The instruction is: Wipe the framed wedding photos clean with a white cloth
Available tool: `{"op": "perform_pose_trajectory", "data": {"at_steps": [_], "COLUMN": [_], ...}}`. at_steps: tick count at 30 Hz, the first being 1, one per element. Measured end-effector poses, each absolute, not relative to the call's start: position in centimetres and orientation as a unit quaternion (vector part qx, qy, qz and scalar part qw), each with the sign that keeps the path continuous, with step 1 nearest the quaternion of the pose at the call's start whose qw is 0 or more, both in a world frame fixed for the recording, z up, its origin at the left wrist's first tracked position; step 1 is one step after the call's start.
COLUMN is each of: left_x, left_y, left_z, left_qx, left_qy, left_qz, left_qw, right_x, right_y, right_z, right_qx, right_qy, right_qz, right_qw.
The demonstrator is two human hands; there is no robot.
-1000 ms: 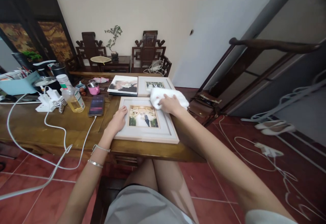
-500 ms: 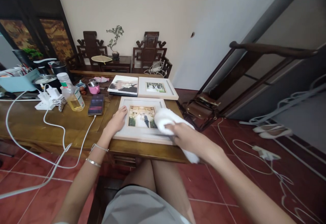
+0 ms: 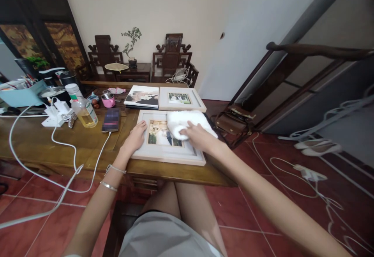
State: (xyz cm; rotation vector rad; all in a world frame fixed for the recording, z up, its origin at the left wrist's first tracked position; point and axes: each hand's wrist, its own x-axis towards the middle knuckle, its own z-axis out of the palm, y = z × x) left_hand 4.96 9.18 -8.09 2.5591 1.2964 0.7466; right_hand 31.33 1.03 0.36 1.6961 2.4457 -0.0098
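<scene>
A white-framed photo (image 3: pixel 163 153) lies flat on the wooden table (image 3: pixel 58 144) in front of me. My left hand (image 3: pixel 134 137) rests on the frame's left edge, fingers curled down on it, holding it steady. My right hand (image 3: pixel 196 135) presses a white cloth (image 3: pixel 181 121) onto the upper right of the picture glass, fingers closed over the cloth. Just behind lie a second white-framed photo (image 3: pixel 179 99) and a photo album (image 3: pixel 142 96).
On the table's left stand a phone (image 3: pixel 111 119) on a white cable, an oil bottle (image 3: pixel 82 110), a pink cup (image 3: pixel 108 101) and a power strip (image 3: pixel 55 117). A brown bag (image 3: pixel 230 122) hangs at the table's right end. Cables and a pair of shoes (image 3: pixel 317 147) lie on the red tiles.
My right hand carried the cloth from the frame's top right corner down to its lower right edge, then back up onto the picture glass. My left hand has stayed on the frame.
</scene>
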Motion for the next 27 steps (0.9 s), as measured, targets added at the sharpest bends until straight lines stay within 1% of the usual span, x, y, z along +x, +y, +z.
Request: {"op": "perform_pose_trajectory", "data": {"at_steps": [4,7,10,16,20,24,27], "left_x": [5.2,5.3,5.2,4.7,4.7,4.8,4.9], "left_y": [8.8,8.6,8.5,9.0,9.2,9.1,8.9], "left_z": [-7.9,-7.9,-8.0,-8.0,-8.3,-8.6,-8.5], "left_qx": [0.858,0.855,0.853,0.863,0.857,0.858,0.861], "left_qy": [0.441,0.446,0.452,0.429,0.434,0.436,0.433], "left_qz": [0.249,0.249,0.247,0.248,0.255,0.252,0.246], "left_qw": [0.087,0.088,0.086,0.097,0.108,0.103,0.099], "right_x": [29.9,27.9,25.0,20.3,22.2,26.9,30.4], "right_y": [-6.6,-9.7,-10.0,-8.3,-8.7,-9.2,-8.1], "right_z": [2.5,3.7,3.3,0.5,0.7,1.5,2.5], "right_qx": [0.545,0.553,0.549,0.514,0.528,0.559,0.6], "right_qy": [0.83,0.818,0.822,0.856,0.846,0.824,0.794], "right_qz": [-0.068,-0.104,-0.102,-0.051,-0.071,-0.068,-0.064], "right_qw": [0.101,0.117,0.112,0.031,0.038,0.061,0.076]}}
